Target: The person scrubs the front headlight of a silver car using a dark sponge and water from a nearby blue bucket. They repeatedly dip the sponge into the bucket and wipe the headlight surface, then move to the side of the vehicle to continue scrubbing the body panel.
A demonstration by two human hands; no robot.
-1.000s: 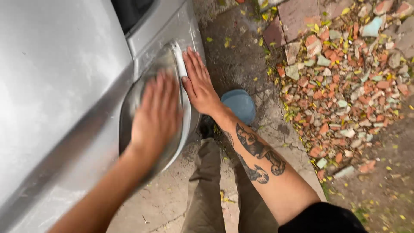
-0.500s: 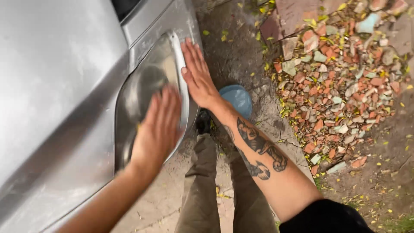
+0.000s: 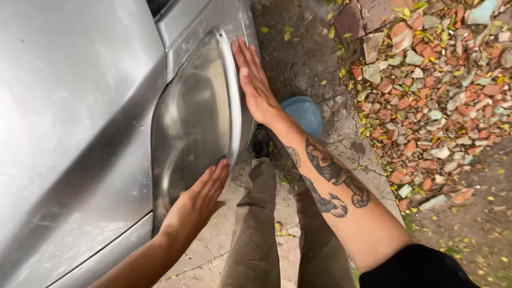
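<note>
- Headlight point(image 3: 192, 117): cloudy, dull lens set into the front corner of a silver car point(image 3: 69, 106), below the bonnet edge and above the bumper point(image 3: 101, 250).
- Left hand point(image 3: 198, 200): flat, fingers straight and close together, laid against the lower outer edge of the headlight; nothing gripped.
- Right hand point(image 3: 255, 80): open and flat, fingers stretched out and nearly together, pressed on the body panel just beside the lens's outer rim; nothing gripped.
- Tattooed right forearm point(image 3: 330, 181) running down to a black sleeve point(image 3: 416, 266) at the bottom right.
- Olive trousers point(image 3: 256, 229) and a dark shoe point(image 3: 260, 141) directly below the headlight, between the two arms.
- Round blue lid-like object point(image 3: 305, 114) on the ground just behind the right wrist, partly hidden by it.
- Cracked bare ground point(image 3: 298, 58) beside the car, strewn with small yellow leaves.
- Heap of broken brick and tile pieces point(image 3: 437, 90), reddish, grey and pale green, well apart to the right.
</note>
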